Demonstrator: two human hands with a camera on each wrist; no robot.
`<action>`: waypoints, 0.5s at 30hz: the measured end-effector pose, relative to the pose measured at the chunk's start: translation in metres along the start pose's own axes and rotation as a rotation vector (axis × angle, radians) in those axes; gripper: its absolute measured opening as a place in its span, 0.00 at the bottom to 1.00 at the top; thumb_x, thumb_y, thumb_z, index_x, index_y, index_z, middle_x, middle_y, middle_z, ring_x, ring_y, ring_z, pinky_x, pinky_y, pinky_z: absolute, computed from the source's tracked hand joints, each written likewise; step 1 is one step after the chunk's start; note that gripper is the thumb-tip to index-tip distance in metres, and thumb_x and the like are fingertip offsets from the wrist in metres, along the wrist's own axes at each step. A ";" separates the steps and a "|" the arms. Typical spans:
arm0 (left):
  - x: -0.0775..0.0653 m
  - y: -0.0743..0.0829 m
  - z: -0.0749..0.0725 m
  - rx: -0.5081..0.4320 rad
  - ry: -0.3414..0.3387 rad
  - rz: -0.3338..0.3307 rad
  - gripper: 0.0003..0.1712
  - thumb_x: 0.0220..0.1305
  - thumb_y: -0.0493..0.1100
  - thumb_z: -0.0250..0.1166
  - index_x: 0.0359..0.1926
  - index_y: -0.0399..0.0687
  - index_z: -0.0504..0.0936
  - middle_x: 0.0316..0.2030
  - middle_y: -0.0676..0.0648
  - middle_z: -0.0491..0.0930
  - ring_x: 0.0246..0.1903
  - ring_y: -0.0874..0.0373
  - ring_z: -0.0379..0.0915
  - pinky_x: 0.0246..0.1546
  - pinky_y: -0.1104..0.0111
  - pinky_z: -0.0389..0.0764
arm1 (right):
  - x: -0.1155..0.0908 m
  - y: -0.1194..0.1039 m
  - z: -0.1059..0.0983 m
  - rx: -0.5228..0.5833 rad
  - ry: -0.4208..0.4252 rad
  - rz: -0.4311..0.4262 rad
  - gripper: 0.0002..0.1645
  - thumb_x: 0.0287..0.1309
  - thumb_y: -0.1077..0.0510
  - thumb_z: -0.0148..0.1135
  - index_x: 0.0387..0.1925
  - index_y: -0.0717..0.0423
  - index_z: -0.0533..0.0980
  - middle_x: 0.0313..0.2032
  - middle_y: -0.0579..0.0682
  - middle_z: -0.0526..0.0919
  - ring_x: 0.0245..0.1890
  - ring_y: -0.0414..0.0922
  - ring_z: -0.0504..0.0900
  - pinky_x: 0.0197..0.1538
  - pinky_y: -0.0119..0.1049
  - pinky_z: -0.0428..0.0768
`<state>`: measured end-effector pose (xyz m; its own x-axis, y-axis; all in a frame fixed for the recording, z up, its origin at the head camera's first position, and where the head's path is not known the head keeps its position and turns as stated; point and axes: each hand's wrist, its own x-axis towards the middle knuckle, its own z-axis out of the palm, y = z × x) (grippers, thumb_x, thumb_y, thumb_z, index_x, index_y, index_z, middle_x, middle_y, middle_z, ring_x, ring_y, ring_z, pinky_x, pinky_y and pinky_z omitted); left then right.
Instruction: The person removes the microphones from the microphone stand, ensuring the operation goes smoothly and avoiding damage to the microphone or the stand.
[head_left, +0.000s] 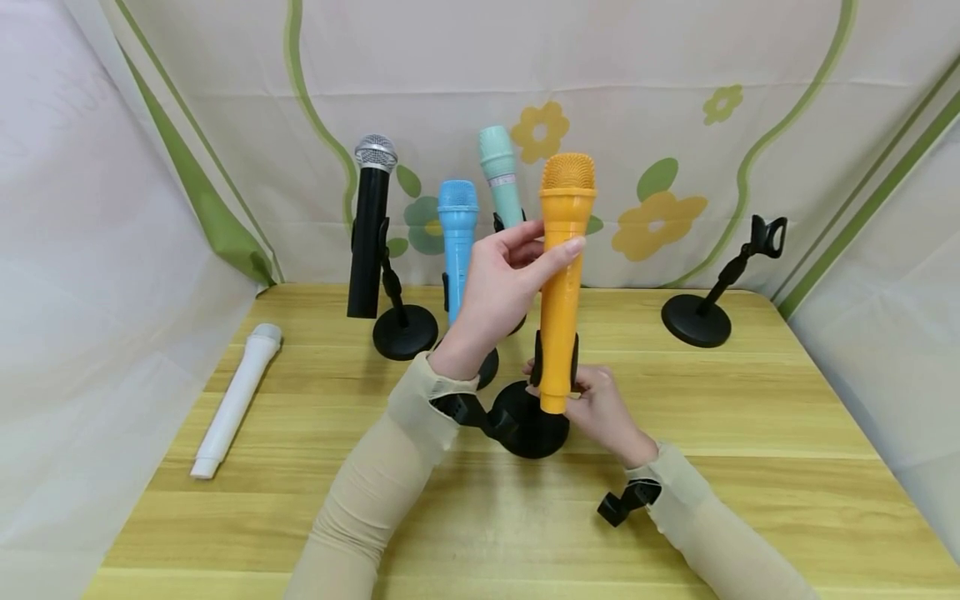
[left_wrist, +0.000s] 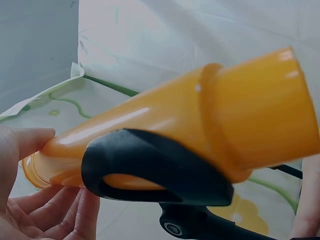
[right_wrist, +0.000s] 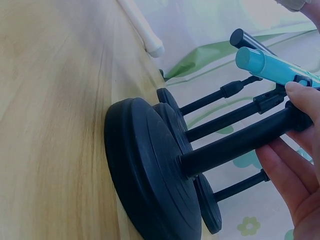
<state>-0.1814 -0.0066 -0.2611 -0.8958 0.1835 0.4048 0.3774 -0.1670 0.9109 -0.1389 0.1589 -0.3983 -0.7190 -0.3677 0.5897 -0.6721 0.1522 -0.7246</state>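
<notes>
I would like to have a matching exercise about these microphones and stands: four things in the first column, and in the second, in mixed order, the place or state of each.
Column 1
1. orange microphone
2. white microphone
3. black microphone
4. far-right stand

Column 2 (sides as in the head view)
A. holds no microphone
B. sits in a clip, to the left of the blue microphone
C. is held by the person's left hand
D. lies on the table, in no stand

Right pairs: 1-C, 2-D, 3-B, 4-A
</notes>
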 end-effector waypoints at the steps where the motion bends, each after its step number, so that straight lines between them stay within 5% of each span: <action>1: 0.000 0.000 0.000 0.001 0.001 0.000 0.21 0.66 0.42 0.72 0.57 0.38 0.83 0.36 0.46 0.87 0.37 0.50 0.85 0.41 0.59 0.86 | 0.000 0.000 0.000 -0.001 0.002 -0.001 0.22 0.47 0.80 0.73 0.44 0.62 0.85 0.42 0.50 0.89 0.43 0.50 0.88 0.48 0.36 0.85; 9: 0.003 0.001 0.000 0.004 0.010 -0.008 0.21 0.66 0.42 0.72 0.57 0.37 0.83 0.36 0.46 0.87 0.37 0.50 0.85 0.42 0.60 0.86 | -0.009 0.037 0.001 0.008 0.001 -0.019 0.24 0.52 0.75 0.75 0.48 0.51 0.85 0.44 0.46 0.88 0.44 0.50 0.88 0.49 0.38 0.85; 15: 0.005 0.001 0.001 0.007 0.012 -0.017 0.21 0.66 0.42 0.72 0.57 0.38 0.83 0.37 0.47 0.88 0.38 0.51 0.85 0.42 0.60 0.86 | -0.010 0.036 0.002 0.005 0.014 -0.037 0.26 0.48 0.77 0.75 0.48 0.54 0.85 0.44 0.48 0.88 0.44 0.49 0.88 0.49 0.37 0.85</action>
<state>-0.1847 -0.0048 -0.2578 -0.9049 0.1743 0.3882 0.3636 -0.1571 0.9182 -0.1561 0.1661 -0.4311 -0.6959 -0.3604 0.6212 -0.6977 0.1343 -0.7037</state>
